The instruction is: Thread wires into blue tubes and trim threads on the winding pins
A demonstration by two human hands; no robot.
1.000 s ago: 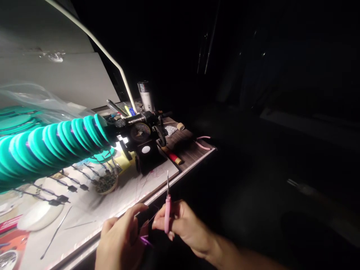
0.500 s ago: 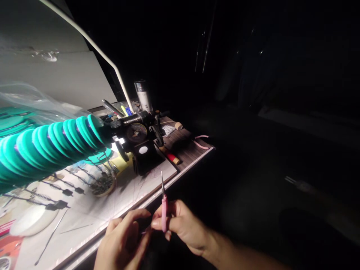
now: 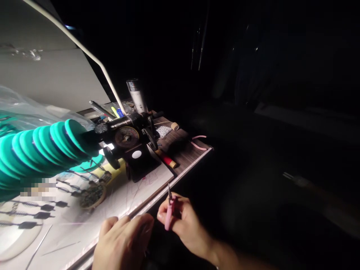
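Note:
My right hand [image 3: 187, 221] grips small pink-handled scissors [image 3: 168, 217], their slim metal tip pointing up near the table edge. Just left of it, my left hand [image 3: 123, 238] is curled with its back toward me. Its fingertips are hidden, and what it pinches, if anything, does not show. The two hands are a little apart, both at the near edge of the white work surface [image 3: 112, 202]. Beyond them stands a black metal winding device [image 3: 129, 138] with a gear and a round dial. A long stack of teal discs [image 3: 47, 150] extends left from its shaft.
A bowl of dark bits [image 3: 92, 197] and several black twisted-wire pieces [image 3: 42, 215] lie left. A thin metal tool [image 3: 39, 245] rests in front. Behind are a red-handled tool [image 3: 167, 159], pink handles [image 3: 199, 142], a spray can [image 3: 137, 97] and a lamp arm [image 3: 70, 33].
My hands have separated slightly. The left has turned, fingers curling out of sight; the right has tilted, still holding the scissors. The view has shifted, so the bench sits farther left.

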